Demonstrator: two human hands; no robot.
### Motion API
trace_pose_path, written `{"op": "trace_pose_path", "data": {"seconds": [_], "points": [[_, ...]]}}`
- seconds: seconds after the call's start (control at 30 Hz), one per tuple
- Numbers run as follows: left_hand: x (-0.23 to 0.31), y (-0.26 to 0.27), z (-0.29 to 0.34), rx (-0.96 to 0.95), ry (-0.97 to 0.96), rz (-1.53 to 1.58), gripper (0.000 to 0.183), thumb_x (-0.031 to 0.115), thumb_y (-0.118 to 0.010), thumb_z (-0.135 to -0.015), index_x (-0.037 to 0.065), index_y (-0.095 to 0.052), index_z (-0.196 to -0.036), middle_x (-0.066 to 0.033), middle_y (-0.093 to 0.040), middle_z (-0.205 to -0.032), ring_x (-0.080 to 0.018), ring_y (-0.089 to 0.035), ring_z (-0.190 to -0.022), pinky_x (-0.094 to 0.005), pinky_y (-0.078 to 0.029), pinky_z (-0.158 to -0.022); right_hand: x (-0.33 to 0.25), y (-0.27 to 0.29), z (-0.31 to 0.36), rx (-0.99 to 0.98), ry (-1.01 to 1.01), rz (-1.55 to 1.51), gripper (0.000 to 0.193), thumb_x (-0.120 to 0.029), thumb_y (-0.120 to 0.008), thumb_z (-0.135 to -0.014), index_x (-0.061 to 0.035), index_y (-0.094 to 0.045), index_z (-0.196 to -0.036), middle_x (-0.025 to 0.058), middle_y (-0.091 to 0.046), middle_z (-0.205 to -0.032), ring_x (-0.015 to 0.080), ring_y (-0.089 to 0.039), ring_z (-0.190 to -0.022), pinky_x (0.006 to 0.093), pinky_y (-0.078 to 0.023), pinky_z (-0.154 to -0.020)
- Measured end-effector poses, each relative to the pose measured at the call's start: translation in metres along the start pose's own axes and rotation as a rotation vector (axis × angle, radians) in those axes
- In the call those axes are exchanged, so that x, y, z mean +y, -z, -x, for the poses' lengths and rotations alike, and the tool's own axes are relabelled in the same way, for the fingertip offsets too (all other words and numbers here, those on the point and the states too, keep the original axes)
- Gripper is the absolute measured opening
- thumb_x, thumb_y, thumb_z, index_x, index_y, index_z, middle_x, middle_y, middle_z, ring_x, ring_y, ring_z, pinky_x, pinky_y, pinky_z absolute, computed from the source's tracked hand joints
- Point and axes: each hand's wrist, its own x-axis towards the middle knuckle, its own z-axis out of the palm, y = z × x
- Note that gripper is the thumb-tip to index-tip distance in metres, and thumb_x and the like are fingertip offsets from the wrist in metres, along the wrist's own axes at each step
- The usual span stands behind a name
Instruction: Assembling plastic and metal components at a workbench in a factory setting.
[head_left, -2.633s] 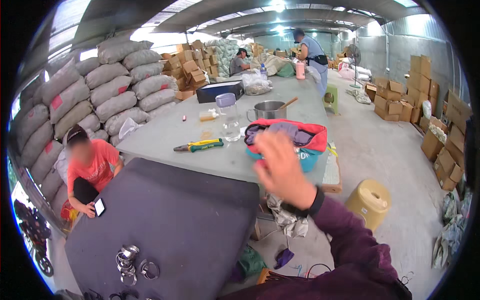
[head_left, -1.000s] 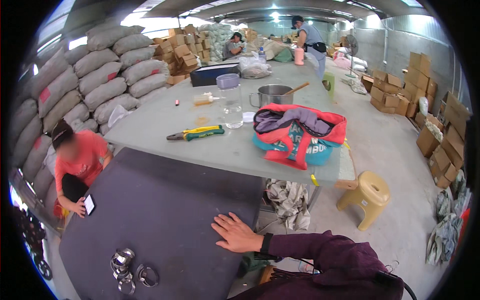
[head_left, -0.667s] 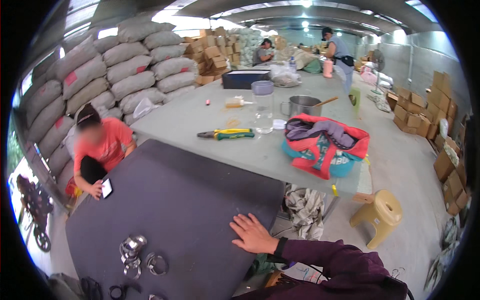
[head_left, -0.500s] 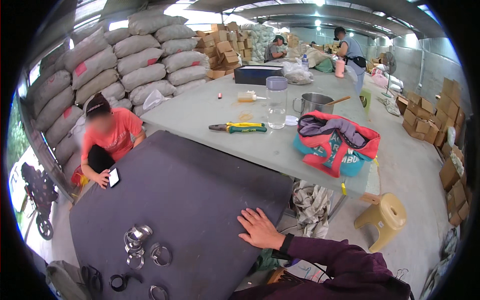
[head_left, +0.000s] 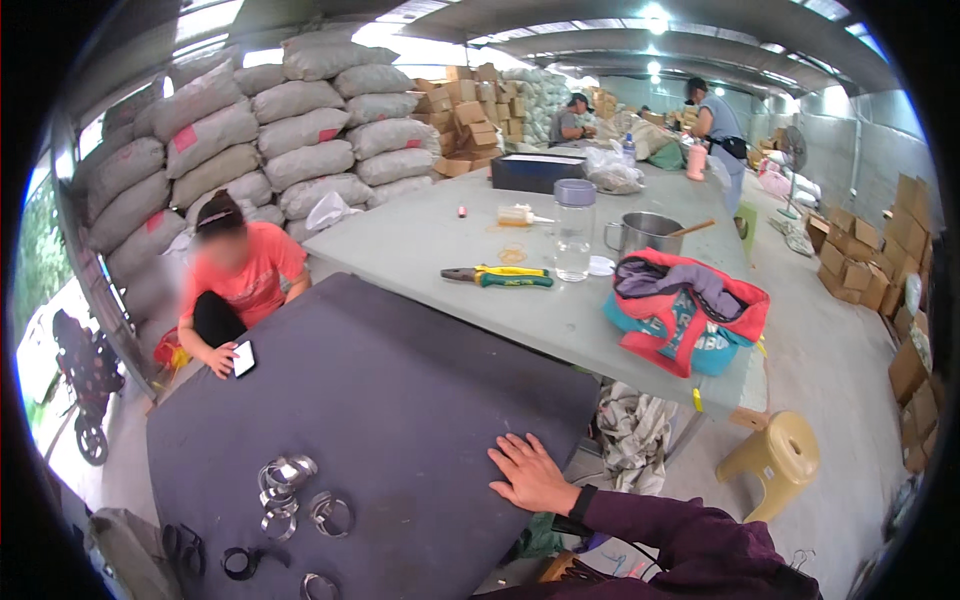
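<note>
On the dark grey table [head_left: 400, 400], the right hand [head_left: 535, 475] lies flat near the right edge, fingers [head_left: 510, 450] spread open, gripping nothing. Shiny metal rings [head_left: 290, 490] cluster well left of it. Since 0.5 s ago the hand has stayed put. No left hand shows.

Your dark mat-covered table [head_left: 400, 390] carries metal rings [head_left: 285, 485] and black rings [head_left: 200, 550] near its left corner, plus your right hand [head_left: 535, 473] flat on the edge.
</note>
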Motion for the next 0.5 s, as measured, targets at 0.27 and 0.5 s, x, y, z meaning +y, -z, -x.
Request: {"op": "trace_pose_path", "data": {"seconds": [0.27,0.5], "points": [[0.002,0.004,0.001,-0.011,0.025,0.078,0.032,0.031,-0.062,-0.089,0.000,-0.057,-0.086,-0.0208,-0.057,-0.073,-0.0379,-0.054,-0.064,-0.0457,-0.044,-0.061,-0.004,0.011,-0.004,0.002,0.033,0.008,0.053,-0.038,-0.057,-0.086,-0.0035,-0.052,-0.126,0.0200,-0.047,-0.134,0.0358,-0.038,-0.130,0.0526,-0.025,-0.108],[-0.005,0.000,0.006,-0.051,0.127,0.035,0.019,0.015,-0.068,-0.077,0.003,-0.058,-0.089,-0.0172,-0.058,-0.081,-0.0382,-0.056,-0.078,-0.0463,-0.045,-0.068,0.005,-0.006,0.001,0.018,0.023,-0.027,0.054,-0.027,-0.066,-0.076,0.0000,-0.053,-0.121,0.0221,-0.046,-0.134,0.0386,-0.037,-0.130,0.0535,-0.022,-0.111]]}}
